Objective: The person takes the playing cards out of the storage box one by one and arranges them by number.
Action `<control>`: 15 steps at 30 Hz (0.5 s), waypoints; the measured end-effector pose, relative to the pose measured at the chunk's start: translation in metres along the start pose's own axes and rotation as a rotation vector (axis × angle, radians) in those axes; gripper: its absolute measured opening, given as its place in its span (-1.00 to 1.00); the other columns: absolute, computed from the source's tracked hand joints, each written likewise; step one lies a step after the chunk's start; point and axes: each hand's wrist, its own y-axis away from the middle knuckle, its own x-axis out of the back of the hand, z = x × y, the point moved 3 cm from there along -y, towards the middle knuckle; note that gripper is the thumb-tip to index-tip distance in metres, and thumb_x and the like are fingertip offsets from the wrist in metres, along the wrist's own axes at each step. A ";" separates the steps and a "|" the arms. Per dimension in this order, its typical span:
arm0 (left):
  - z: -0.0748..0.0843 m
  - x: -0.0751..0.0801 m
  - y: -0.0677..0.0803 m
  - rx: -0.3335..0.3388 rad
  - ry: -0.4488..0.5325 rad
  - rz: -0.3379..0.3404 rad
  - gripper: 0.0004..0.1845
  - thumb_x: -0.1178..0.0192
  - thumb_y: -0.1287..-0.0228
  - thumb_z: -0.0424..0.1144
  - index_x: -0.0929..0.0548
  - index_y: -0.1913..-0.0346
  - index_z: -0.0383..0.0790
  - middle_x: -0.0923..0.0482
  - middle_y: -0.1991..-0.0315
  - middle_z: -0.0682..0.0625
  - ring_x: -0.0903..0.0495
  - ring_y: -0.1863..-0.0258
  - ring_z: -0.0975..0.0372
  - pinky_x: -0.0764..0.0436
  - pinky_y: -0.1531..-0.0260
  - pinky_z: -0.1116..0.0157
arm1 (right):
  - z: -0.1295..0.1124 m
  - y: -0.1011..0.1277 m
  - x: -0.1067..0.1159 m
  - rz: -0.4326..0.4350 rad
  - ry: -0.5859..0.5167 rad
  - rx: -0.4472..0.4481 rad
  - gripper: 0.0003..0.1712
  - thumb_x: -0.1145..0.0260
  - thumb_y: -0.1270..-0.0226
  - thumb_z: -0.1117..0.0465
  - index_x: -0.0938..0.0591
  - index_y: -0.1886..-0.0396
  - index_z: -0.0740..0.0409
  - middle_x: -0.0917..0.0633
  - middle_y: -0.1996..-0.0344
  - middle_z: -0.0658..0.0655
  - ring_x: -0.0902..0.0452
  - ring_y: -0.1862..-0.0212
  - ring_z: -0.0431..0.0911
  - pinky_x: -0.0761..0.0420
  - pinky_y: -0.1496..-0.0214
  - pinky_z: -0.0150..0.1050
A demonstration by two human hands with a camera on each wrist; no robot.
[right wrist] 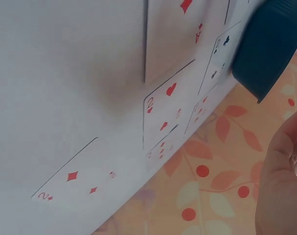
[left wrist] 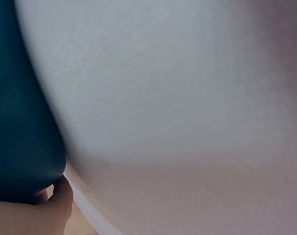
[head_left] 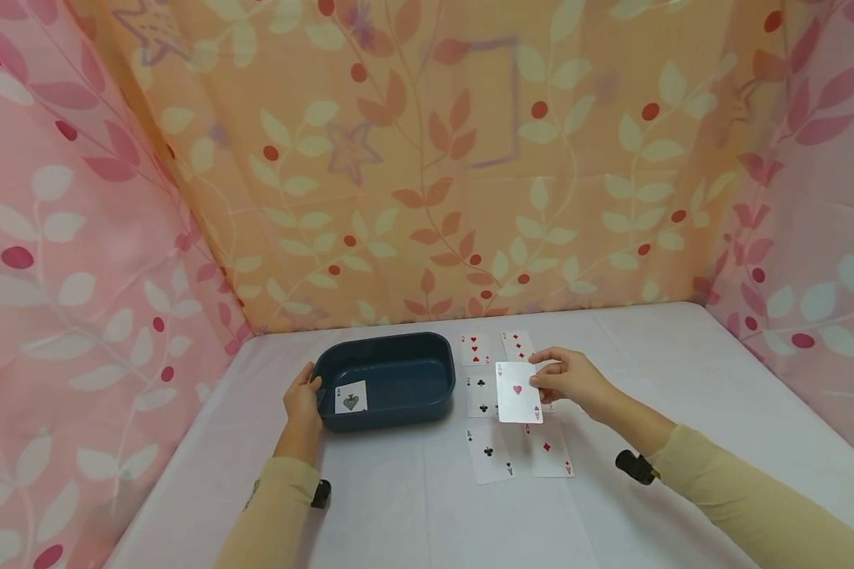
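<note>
My right hand (head_left: pixel 565 377) pinches an ace of hearts (head_left: pixel 517 395) by its right edge, face up, over the laid-out cards. With my left hand (head_left: pixel 303 403) I grip the left end of a dark blue rectangular tub (head_left: pixel 409 383), thumb over the rim. The left wrist view shows the tub's outer side (left wrist: pixel 21 112) with fingers against its corner. An ace of spades (head_left: pixel 351 397) lies inside the tub, near its front left. Below the held card lie an ace of clubs (head_left: pixel 489 454) and an ace of diamonds (head_left: pixel 549 453). The held card partly covers a two of clubs (head_left: pixel 481 395).
Behind these lie a three of hearts (head_left: pixel 474 351) and a three of diamonds (head_left: pixel 518 344). The right wrist view also shows a two of hearts (right wrist: pixel 160 110) and a two of diamonds (right wrist: pixel 72 177). A white cloth covers the table (head_left: pixel 648 363); patterned curtains (head_left: pixel 427 158) enclose it.
</note>
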 end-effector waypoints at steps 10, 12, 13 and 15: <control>-0.002 0.000 -0.004 0.003 -0.015 0.015 -0.47 0.11 -0.46 -0.48 -0.25 -0.45 -0.23 -0.12 -0.48 -0.07 0.07 -0.50 0.13 0.09 -0.44 0.25 | 0.008 0.013 0.015 0.006 0.020 -0.023 -0.50 -0.35 -0.25 0.38 -0.41 -0.12 0.49 -0.69 0.43 0.11 -0.54 0.48 -0.10 -0.65 0.35 -0.27; -0.002 0.000 -0.004 0.004 -0.020 0.017 -0.47 0.11 -0.46 -0.47 -0.25 -0.45 -0.22 -0.11 -0.48 -0.08 0.08 -0.51 0.13 0.11 -0.44 0.24 | 0.012 0.015 0.019 0.007 0.027 -0.027 -0.51 -0.35 -0.24 0.39 -0.41 -0.11 0.49 -0.69 0.44 0.10 -0.54 0.48 -0.10 -0.65 0.35 -0.27; -0.002 0.000 -0.004 0.004 -0.020 0.018 -0.47 0.11 -0.46 -0.47 -0.26 -0.45 -0.22 -0.11 -0.48 -0.08 0.08 -0.51 0.13 0.10 -0.44 0.24 | 0.013 0.015 0.021 0.006 0.034 -0.027 -0.51 -0.36 -0.23 0.39 -0.42 -0.10 0.49 -0.69 0.44 0.10 -0.54 0.49 -0.11 -0.65 0.35 -0.27; -0.002 0.000 -0.004 0.003 -0.019 0.019 -0.47 0.11 -0.45 -0.48 -0.27 -0.45 -0.23 -0.11 -0.48 -0.08 0.08 -0.50 0.12 0.10 -0.44 0.24 | 0.017 0.017 0.024 0.005 0.041 -0.031 -0.51 -0.36 -0.23 0.38 -0.42 -0.10 0.48 -0.69 0.44 0.09 -0.54 0.49 -0.11 -0.64 0.35 -0.27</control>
